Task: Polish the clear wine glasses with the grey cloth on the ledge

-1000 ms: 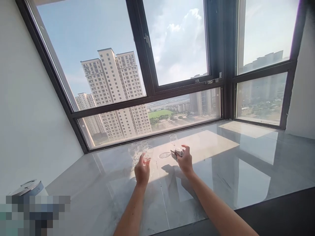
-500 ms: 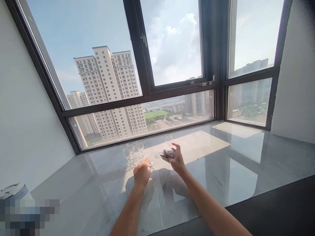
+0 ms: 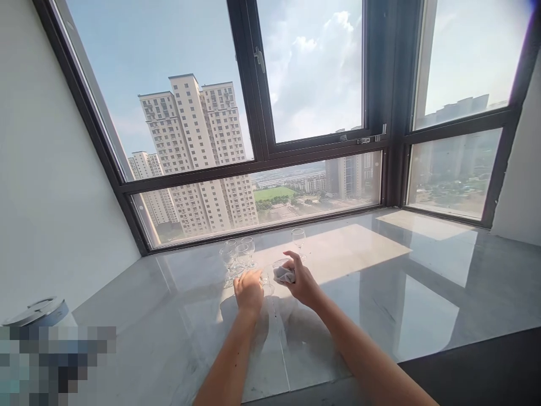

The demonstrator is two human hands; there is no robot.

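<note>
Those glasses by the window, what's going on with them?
A person has a stemmed glass in the left hand, while the right hand holds a pale, bunched cloth at its bowl; whether the cloth is inside is hard to tell. A cluster of glasses stands just beyond the left hand, and a lone glass stands beyond the right, all on the glossy ledge.

Arms (image 3: 230,355) outstretched, left hand (image 3: 249,288) curled near right hand (image 3: 303,283)

Hands (image 3: 249,290) holding wineglass (image 3: 275,265) and cloth (image 3: 284,274) (crumpled), glasses (image 3: 242,252) nearby, window (image 3: 260,113)
</note>
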